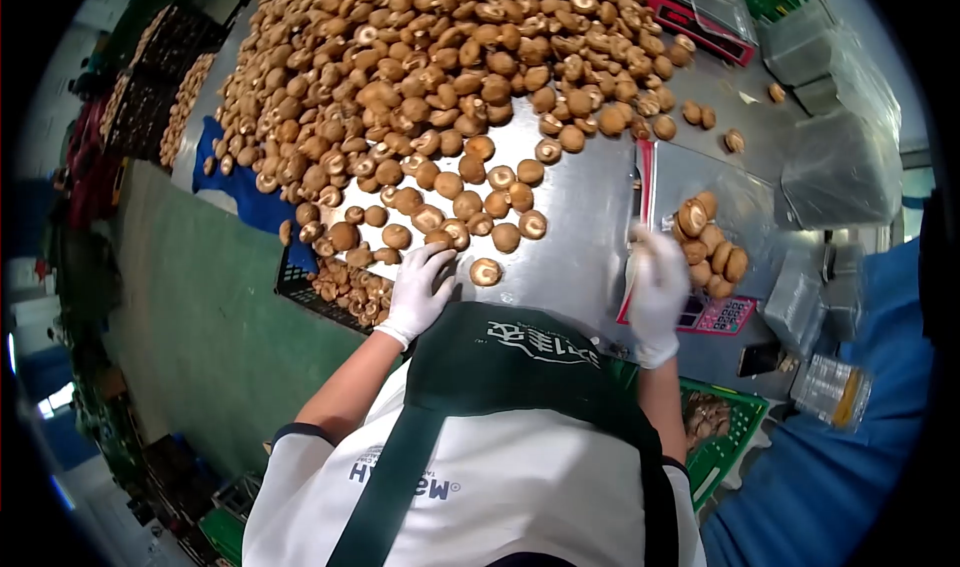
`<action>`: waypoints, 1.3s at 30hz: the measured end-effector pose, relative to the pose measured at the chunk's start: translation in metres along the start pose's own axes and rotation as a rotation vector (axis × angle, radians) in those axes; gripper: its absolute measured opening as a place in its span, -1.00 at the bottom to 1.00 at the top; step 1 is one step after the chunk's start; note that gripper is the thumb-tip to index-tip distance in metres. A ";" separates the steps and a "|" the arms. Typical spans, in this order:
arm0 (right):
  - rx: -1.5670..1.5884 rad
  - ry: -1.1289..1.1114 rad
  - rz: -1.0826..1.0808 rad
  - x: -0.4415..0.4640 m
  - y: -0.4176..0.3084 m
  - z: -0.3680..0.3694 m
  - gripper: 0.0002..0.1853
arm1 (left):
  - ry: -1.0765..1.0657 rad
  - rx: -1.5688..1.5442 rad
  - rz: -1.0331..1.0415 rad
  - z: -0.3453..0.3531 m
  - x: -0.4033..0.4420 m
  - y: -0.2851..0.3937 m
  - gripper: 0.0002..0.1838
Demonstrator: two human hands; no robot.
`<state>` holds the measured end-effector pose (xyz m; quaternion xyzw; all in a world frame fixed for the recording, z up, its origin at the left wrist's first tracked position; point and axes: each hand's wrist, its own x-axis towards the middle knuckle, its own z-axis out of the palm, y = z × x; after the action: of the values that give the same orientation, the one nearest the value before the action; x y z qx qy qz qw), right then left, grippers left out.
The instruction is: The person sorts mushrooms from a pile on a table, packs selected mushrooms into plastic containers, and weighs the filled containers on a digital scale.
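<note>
While the left hand (pixel 415 292) spreads its fingers (pixel 439 263) beside mushrooms (pixel 456 232), the right hand (pixel 658 295) is too blurred to tell.

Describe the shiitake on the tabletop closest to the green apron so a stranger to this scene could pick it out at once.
Start at the big shiitake heap on the metal table and follow its near edge toward the green apron. Just right of the gloved left hand lies one shiitake, pale underside up. Unlike its neighbours, it sits apart, nearest the apron.
</note>
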<state>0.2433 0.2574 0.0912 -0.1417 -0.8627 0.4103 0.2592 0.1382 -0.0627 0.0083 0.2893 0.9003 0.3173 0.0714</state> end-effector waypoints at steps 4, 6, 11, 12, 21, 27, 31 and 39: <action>0.036 -0.352 0.012 -0.016 0.007 0.105 -0.67 | 0.086 -0.035 -0.099 -0.004 -0.003 -0.007 -0.60; -0.272 -0.538 -0.011 -0.020 0.013 0.149 -0.59 | 0.167 -0.150 -0.155 -0.008 -0.004 -0.012 -0.61; 0.505 -0.497 0.423 -0.013 0.049 0.177 -0.60 | 0.328 -0.294 -0.314 -0.024 -0.007 -0.024 -0.64; 0.647 -0.543 0.577 -0.003 0.035 0.163 -0.59 | 0.359 -0.311 -0.332 -0.023 -0.006 -0.027 -0.64; 0.707 -0.365 0.685 0.008 0.040 0.126 -0.57 | 0.251 -0.222 -0.078 -0.017 0.060 -0.021 -0.67; 0.065 -0.260 0.263 -0.015 0.104 0.139 -0.66 | -0.158 0.172 -0.046 0.009 0.100 -0.011 -0.57; 0.172 -0.542 0.467 -0.019 0.046 0.171 -0.70 | -0.257 0.203 -0.143 -0.001 0.101 -0.012 -0.57; 0.347 -0.927 0.493 0.008 0.031 0.177 -0.72 | -0.216 0.000 -0.009 -0.014 0.068 -0.024 -0.83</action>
<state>0.1374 0.1680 -0.0239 -0.0990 -0.7476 0.6144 -0.2320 0.0670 -0.0466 0.0085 0.3180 0.8886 0.2839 0.1695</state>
